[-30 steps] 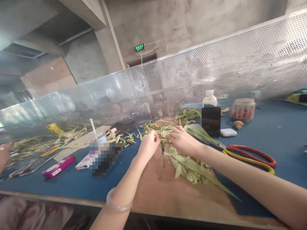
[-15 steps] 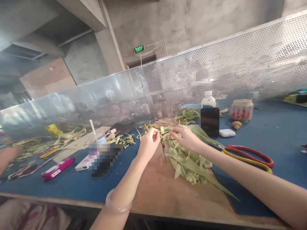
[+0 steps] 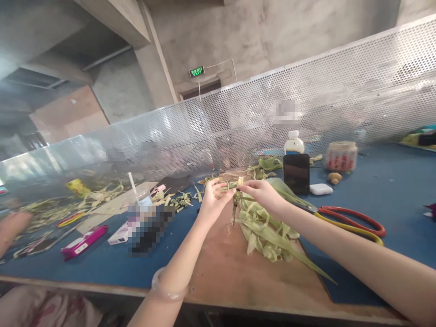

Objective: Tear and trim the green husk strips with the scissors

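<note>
- A small knotted bundle of plant strips (image 3: 235,204) is at the centre of the frame, between both hands, its dark tail hanging over the board.
- The left hand (image 3: 214,202) is half open, fingers loosely curled and thumb tip at the bundle; I cannot tell how firmly it grips.
- The right hand (image 3: 264,194) has thumb and fingertips pinched together on the bundle's top.
- Pale green leaf strips (image 3: 267,238) lie heaped just below the right hand.
- Right of centre are large scissors (image 3: 340,209) with red and yellow handles, a dark-screened smartphone (image 3: 296,174), a white earbud case (image 3: 321,189) and a white-capped bottle (image 3: 294,144).
- Farther right, a clear jar (image 3: 341,156) bears red markings too blurred to read.
- Left of centre, a lidded cup (image 3: 146,201) with a straw carries a pale blue label; a magenta packet (image 3: 84,242) has a white label, its print illegible.
- A co-worker's blurred hand (image 3: 12,229) enters at the left edge.
- The brown board (image 3: 231,277) lies at lower centre, against a blue tabletop (image 3: 119,268).
- A perforated metal screen (image 3: 327,86) slants across the frame.
- High on the concrete wall (image 3: 289,36), a green sign (image 3: 196,71) reads "安全出口 EXIT".
</note>
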The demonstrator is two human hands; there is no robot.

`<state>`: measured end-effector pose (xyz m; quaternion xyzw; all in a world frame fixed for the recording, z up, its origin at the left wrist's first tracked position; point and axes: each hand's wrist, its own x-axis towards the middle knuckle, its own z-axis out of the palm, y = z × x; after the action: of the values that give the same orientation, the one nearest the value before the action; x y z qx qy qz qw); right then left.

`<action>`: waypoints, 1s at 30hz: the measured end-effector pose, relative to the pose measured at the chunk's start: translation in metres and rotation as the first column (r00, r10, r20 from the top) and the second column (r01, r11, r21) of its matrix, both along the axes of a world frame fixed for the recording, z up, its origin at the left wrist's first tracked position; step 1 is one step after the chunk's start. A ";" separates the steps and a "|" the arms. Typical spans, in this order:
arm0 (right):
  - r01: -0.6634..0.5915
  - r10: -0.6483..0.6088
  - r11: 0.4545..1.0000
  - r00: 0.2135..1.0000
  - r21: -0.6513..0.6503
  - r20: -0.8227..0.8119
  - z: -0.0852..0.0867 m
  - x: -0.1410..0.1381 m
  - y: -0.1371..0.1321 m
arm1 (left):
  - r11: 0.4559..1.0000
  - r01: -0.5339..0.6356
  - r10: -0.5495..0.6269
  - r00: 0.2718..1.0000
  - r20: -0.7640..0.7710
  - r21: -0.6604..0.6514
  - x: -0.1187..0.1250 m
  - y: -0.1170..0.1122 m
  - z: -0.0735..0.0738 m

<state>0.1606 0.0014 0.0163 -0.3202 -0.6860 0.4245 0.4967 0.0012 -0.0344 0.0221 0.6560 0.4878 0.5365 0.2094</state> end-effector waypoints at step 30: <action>-0.202 0.167 0.976 0.935 -0.084 -0.313 -0.008 -0.009 -0.003 | 0.943 0.297 -0.276 0.950 0.143 -0.149 0.009 0.003 -0.007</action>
<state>0.1515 -0.0016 0.0082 -0.2131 -0.6028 0.5521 0.5351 0.0099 -0.0310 0.0151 0.6666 0.4173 0.4954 0.3690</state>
